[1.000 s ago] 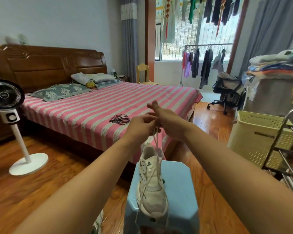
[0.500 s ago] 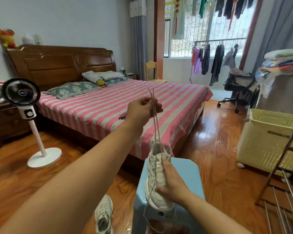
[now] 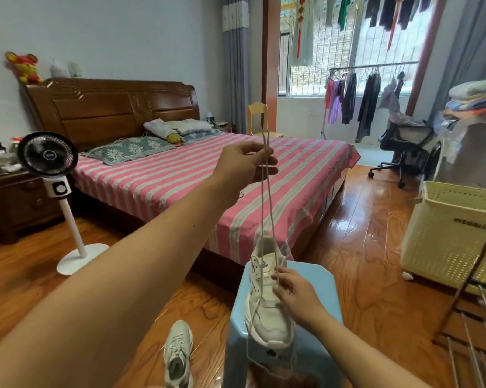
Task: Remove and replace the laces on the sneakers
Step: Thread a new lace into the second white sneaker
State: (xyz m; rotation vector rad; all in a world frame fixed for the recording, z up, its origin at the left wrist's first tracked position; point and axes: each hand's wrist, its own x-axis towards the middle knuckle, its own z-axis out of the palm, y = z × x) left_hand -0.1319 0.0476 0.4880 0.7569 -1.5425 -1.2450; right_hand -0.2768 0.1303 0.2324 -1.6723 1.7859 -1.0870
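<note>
My left hand (image 3: 243, 163) is raised high over the pink-and-grey striped bed (image 3: 180, 175), grip pinching both strands of the thin off-white shoelace (image 3: 267, 197) so they run taut, roughly even, down to the shoe. Holding them up like this likely evens the two ends and pulls slack through the eyelets. The lace tips poke up above my fingers.

My right hand (image 3: 295, 298) sits on the white mesh-and-leather sneaker (image 3: 264, 303), fingertips pinching the lace at the tongue and pressing the shoe down so it doesn't lift with the pull. The sneaker lies on the light blue plastic stool (image 3: 323, 278), toe toward me, which keeps it at working height. A loose loop of lace hangs off the stool's front edge.

The second white sneaker (image 3: 177, 351) waits on the glossy wooden floor (image 3: 362, 242) just left of the stool; it looks laced, details too blurred to confirm.

Writing: the sneaker tongue carries a dark triangular logo, not legible. The cream perforated laundry basket (image 3: 454, 233) has a dark printed line, unreadable. The black-and-white standing fan (image 3: 51, 163) shows a small hub mark, too small to read.
</note>
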